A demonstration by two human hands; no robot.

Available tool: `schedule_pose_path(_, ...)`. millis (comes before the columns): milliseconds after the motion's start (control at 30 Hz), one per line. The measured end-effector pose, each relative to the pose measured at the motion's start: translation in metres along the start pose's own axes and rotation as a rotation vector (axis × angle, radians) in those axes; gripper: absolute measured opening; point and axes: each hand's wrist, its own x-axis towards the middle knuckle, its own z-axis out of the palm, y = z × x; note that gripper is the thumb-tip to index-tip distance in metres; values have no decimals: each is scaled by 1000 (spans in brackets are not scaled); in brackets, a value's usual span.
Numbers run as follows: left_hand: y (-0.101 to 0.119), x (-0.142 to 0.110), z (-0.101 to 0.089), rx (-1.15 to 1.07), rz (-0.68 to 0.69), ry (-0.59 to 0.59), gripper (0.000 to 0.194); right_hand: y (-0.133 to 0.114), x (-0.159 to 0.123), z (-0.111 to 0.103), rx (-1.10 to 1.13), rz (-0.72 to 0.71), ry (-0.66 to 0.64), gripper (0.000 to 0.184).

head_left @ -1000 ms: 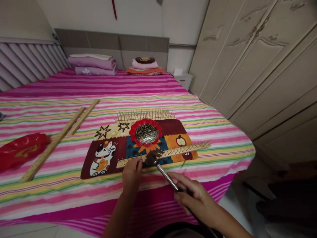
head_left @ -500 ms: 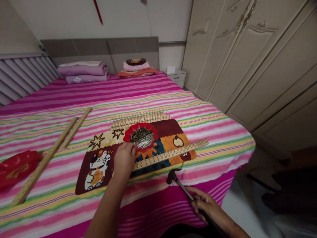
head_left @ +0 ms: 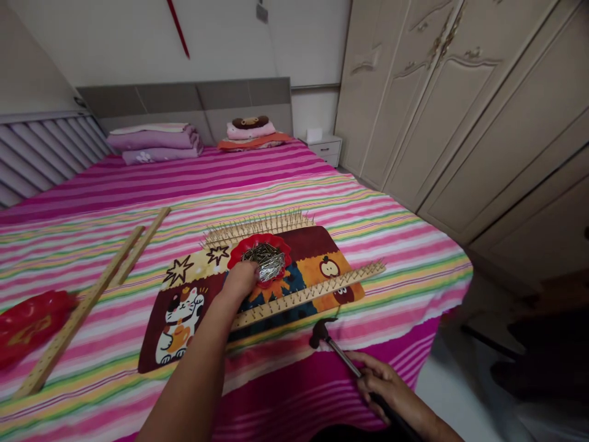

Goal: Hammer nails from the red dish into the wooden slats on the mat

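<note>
- Our left hand (head_left: 243,279) has left the nail-studded strip (head_left: 317,290) and now reaches over the near-left rim of the red bowl (head_left: 237,252), at the nails (head_left: 270,263).
- Our right hand (head_left: 381,383) has drawn the hammer (head_left: 343,354) back from the strip, to the bowl's near right.

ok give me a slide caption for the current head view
Left hand at a red bowl of nails, right hand holding a hammer near a nail-studded wooden strip.

Striped bed (head_left: 391,245): patterned mat (head_left: 306,240), wooden strips (head_left: 83,312), red tray (head_left: 39,313), folded bedding (head_left: 156,142).
</note>
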Motion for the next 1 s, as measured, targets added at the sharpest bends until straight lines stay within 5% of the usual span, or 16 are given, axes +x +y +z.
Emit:
schedule_pose_path(167, -8, -31, -9, -595, -30, 175, 17, -4, -2, 4, 6, -23, 11, 59)
schedule_pose_path(367, -8, -88, -8, -1360, -223, 193, 44, -1, 0, 0, -28, -4, -3, 66)
schedule_pose_path(700, -30, -141, 23, -1640, -469, 418, 42, -9, -8, 5, -39, 11, 22, 63)
schedule_pose_path(833, -36, -150, 34, -1705, -592, 354, 40, -11, -9, 5, -41, 12, 10, 61)
schedule_pose_path(1000, -36, -154, 36, -1697, -577, 350, 48, -11, -9, 4, -50, 23, 19, 59)
